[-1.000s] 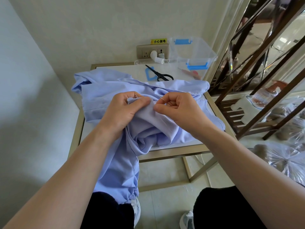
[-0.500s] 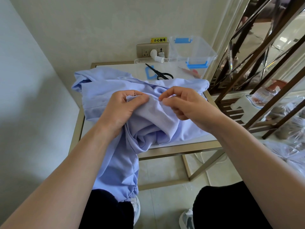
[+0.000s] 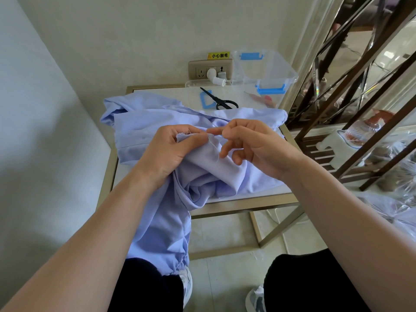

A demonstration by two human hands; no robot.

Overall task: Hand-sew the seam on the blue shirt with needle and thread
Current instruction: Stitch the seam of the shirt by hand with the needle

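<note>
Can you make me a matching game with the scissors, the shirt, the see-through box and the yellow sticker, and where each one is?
Things
1. black-handled scissors
2. light blue cloth shirt
3. clear plastic box with blue latches
4. yellow warning sticker

Places
A. stuck on the wall above the socket
B. gripped by the left hand, draping over the table's front edge
C. at the table's far right corner
D. lying on the tabletop, across a blue plastic frame

Pairs: 1-D, 2-B, 3-C, 4-A
</note>
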